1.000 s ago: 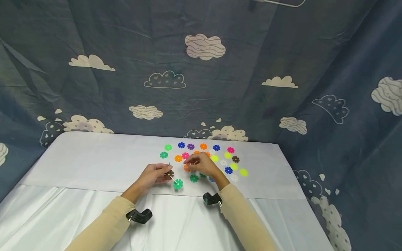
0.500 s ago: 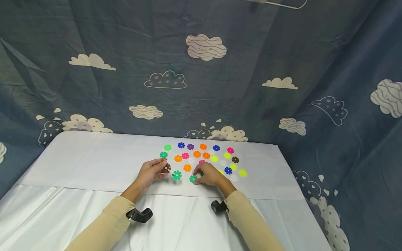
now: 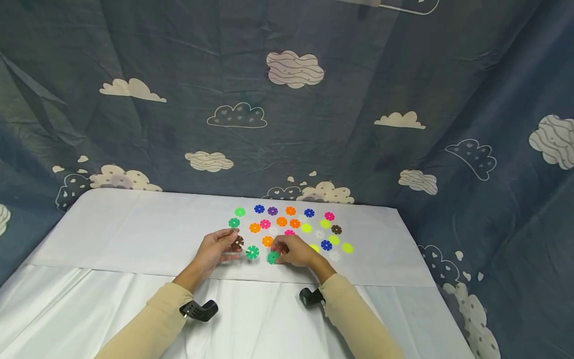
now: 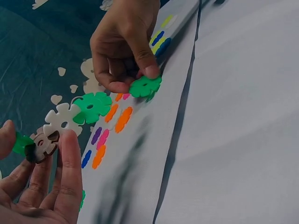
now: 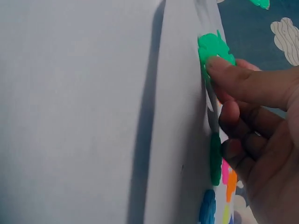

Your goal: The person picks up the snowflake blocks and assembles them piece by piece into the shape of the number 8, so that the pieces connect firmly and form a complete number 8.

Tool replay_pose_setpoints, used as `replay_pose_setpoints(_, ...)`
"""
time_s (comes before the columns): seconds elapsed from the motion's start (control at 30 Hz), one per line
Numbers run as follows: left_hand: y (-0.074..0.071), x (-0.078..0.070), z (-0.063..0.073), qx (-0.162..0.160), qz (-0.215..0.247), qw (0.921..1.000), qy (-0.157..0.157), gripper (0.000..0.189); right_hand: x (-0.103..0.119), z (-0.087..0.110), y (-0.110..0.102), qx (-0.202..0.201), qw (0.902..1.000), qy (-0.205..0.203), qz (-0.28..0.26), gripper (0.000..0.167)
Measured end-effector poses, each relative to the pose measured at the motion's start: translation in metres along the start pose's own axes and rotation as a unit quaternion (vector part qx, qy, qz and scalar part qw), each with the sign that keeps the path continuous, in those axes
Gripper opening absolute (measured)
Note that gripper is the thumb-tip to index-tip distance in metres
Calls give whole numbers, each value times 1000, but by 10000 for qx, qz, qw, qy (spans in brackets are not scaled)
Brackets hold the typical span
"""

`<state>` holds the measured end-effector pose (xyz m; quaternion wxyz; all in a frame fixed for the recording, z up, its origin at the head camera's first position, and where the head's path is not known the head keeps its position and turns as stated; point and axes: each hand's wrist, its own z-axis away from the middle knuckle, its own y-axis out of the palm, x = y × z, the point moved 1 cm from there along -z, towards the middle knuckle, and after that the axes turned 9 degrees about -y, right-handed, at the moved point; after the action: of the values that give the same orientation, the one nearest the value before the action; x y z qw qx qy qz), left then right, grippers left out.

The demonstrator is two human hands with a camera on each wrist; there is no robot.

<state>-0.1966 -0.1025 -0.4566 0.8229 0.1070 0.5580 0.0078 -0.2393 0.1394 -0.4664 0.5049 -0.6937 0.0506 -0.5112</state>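
Linked, loose
Left hand (image 3: 213,252) pinches the chain's (image 4: 56,116) brown disc (image 4: 45,148), likely baring the right end (image 3: 254,250); right hand (image 3: 297,250) pinches a green snowflake disc (image 3: 272,259).

In my head view the left hand (image 3: 212,250) covers part of the brown disc (image 3: 239,242), and I can't separate its white disc (image 4: 61,117) from the pale cloth (image 3: 134,224). The left thumb hides some of the green end piece (image 4: 21,143); how deep the slots sit is too small for me to read. The right hand (image 3: 297,251) blocks whatever lies beneath it, its thumb masking part of the single green disc (image 5: 214,45). My right wrist view crops a blue disc (image 5: 208,207); both sleeves (image 3: 360,319) run off the near edge.
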Motion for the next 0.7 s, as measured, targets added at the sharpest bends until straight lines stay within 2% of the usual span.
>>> replay_pose_setpoints(0.1,1,1,0,-23,2,10000,-30,45,0,-3,0,-243,9993,-249,-120,17)
replay_pose_setpoints(0.17,2,1,0,-12,40,10000,-49,44,1,-6,-1,-516,9974,-329,-392,15)
replay_pose_setpoints(0.3,3,2,0,-12,148,9999,-29,43,8,-16,-6,-1111,9827,-354,-1442,16)
replay_pose_setpoints(0.37,2,2,-1,-17,242,9997,21,43,14,-22,-9,-1297,9745,-381,-1792,17)
replay_pose_setpoints(0.43,2,2,-1,42,314,9995,89,44,23,-30,-12,-1373,9680,-505,-2039,20)
replay_pose_setpoints(0.57,3,3,-2,191,383,9990,156,45,44,-44,-15,-1316,9628,-847,-2204,23)
replay_pose_setpoints(0.7,4,4,-3,210,307,9992,175,42,57,-57,-16,-1243,9647,-1070,-2062,23)
